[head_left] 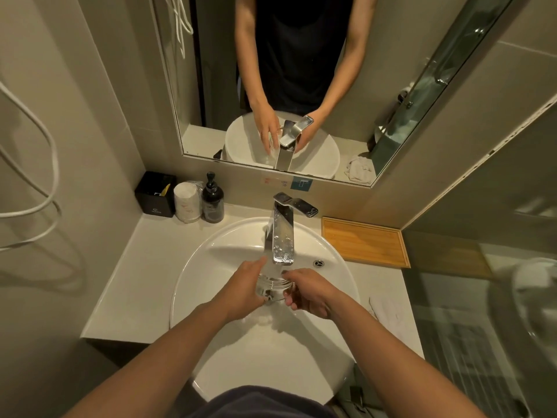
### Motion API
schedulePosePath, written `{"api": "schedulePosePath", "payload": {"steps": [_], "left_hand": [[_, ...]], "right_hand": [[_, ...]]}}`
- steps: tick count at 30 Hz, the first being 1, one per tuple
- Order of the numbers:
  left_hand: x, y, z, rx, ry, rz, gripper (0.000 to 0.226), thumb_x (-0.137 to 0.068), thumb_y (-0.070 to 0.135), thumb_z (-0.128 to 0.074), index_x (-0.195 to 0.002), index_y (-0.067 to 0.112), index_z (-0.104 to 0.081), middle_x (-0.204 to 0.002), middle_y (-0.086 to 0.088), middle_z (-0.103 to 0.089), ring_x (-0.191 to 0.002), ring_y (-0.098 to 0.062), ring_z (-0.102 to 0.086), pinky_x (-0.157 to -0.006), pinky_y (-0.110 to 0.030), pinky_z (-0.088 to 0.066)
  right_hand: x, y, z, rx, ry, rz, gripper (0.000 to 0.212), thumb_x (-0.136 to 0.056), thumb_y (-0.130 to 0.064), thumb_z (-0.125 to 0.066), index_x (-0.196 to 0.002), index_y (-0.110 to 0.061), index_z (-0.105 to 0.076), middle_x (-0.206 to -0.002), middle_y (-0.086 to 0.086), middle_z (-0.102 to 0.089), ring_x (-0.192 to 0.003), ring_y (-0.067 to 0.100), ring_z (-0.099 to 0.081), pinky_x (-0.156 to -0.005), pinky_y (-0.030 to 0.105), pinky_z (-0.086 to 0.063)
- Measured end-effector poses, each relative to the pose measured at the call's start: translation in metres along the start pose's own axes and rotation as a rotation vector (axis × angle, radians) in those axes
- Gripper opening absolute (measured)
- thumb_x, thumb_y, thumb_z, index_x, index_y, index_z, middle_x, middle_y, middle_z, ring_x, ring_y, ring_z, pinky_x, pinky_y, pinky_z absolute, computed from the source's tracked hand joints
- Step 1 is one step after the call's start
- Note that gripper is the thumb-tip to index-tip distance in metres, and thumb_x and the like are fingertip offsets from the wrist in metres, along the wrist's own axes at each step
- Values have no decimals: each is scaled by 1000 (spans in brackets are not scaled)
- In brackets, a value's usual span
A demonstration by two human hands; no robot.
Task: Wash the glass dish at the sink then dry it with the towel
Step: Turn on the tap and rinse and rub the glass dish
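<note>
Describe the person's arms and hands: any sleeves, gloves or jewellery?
No gloves, rings, watch or bracelet show on the left hand or right hand. Both arms are bare, with no sleeves in view. The mirror reflects a black top.

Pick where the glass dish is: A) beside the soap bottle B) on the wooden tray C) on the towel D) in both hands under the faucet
D: the left hand and right hand hold the glass dish just below the faucet spout, over the sink.
</note>
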State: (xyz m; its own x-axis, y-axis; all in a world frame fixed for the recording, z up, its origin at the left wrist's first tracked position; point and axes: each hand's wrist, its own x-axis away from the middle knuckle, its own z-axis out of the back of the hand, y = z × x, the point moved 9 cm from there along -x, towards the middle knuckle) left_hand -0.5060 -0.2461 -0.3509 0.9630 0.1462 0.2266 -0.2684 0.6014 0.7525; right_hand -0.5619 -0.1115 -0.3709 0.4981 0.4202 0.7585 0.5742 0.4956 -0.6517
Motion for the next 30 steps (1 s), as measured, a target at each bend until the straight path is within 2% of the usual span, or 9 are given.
{"api": "schedulePosePath", "payload": {"steps": [2, 4, 8, 10, 15, 17, 20, 24, 30], "left_hand": [[0, 0, -3, 42, -71, 19, 98, -72, 15, -79, -153, 27, -24, -123, -6, -54, -98, -18, -61, -81, -29, -55], [3, -6, -6, 111, -159, 93, 105, -70, 11, -75, -154, 29, -15, -127, -6, -44, -99, -22, -61, -68, -21, -52], [6, -15, -13, 622, -192, 218, 76, -69, 9, -65, -141, 19, -44, -129, -14, -58, -103, -26, -65, -80, -44, -60], [5, -17, -16, 748, -161, 249, 54, -81, 11, -61, -133, 22, -53, -130, -20, -60, -102, -27, -66, -78, -40, -57], [6, -30, -11, 501, -11, 241, 33, -103, 25, -48, -136, 23, -46, -139, -10, -46, -123, -28, -56, -105, -50, -50], [10, -28, -14, 478, 6, 227, 32, -104, 25, -46, -135, 22, -43, -141, -9, -42, -126, -27, -52, -109, -53, -47], [10, -25, -18, 426, -21, 204, 34, -104, 25, -43, -138, 21, -38, -140, -7, -42, -126, -27, -52, -109, -49, -46], [6, -10, -15, 258, -134, 76, 44, -107, 28, -40, -147, 14, -29, -140, -6, -51, -117, -17, -55, -94, -28, -43], [14, -16, -18, 405, -56, 192, 34, -107, 30, -37, -135, 11, -35, -127, -13, -56, -114, -32, -64, -93, -51, -58]], "right_hand": [[1, -5, -2, 45, -2, 102, 19, -104, -16, -49, -110, -1, -60, -74, 12, -57, -53, 20, -53, -50, 30, -44], [2, -7, 0, 122, 17, 189, 19, -103, -12, -49, -116, -2, -58, -79, 10, -58, -56, 18, -51, -54, 30, -41], [4, -3, -2, 188, -2, 269, 24, -106, -16, -50, -129, -12, -54, -93, -3, -64, -59, -3, -61, -56, 16, -47], [3, 0, -2, 226, 28, 290, 26, -106, -21, -52, -131, -14, -54, -99, -6, -64, -69, -3, -62, -61, 15, -48], [0, 2, -3, 205, 58, 346, 26, -107, -31, -48, -132, -27, -57, -89, -12, -63, -69, -1, -59, -68, 20, -48], [1, 4, -8, 214, 25, 351, 29, -109, -30, -44, -137, -28, -51, -101, -9, -67, -81, 6, -62, -70, 23, -50], [5, -1, -11, 315, 9, 421, 34, -110, -27, -41, -144, -21, -44, -125, 2, -63, -98, 10, -63, -77, 25, -53], [7, -11, -6, 497, 15, 507, 35, -108, -25, -43, -142, -27, -48, -135, 4, -53, -125, 17, -53, -104, 34, -46], [3, 2, -1, 335, 72, 468, 35, -109, -35, -45, -141, -24, -51, -129, 2, -64, -115, 17, -62, -102, 43, -52]]}}
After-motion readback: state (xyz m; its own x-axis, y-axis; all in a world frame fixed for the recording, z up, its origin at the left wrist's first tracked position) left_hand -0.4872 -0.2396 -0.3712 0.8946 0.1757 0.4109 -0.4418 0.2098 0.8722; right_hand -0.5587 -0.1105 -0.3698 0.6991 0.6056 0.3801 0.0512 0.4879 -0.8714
